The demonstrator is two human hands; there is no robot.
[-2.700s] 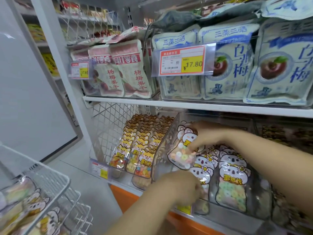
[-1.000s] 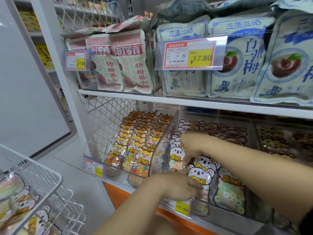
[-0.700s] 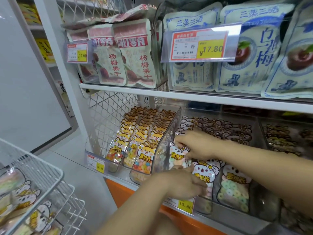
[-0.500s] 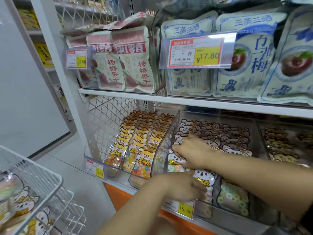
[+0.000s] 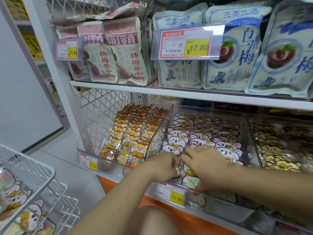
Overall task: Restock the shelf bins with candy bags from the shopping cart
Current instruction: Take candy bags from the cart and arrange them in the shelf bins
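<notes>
Where the shopping cart (image 5: 42, 173) sits low on the left, candy bags (image 5: 15, 192) are piled in it. Just past it, the front bag (image 5: 191, 173) in the clear bin (image 5: 160, 129) is pinched at its left edge by the curled fingers of the left hand (image 5: 160, 167) — the right hand (image 5: 208, 165) is laid on the same bag, fingers spread wide. Behind the hands, pink bags (image 5: 203, 133) are stood in rows. Further left, orange bags (image 5: 135, 129) are kept in another bin, and big bags (image 5: 233, 53) are lined up on the shelf (image 5: 186, 94) above.
</notes>
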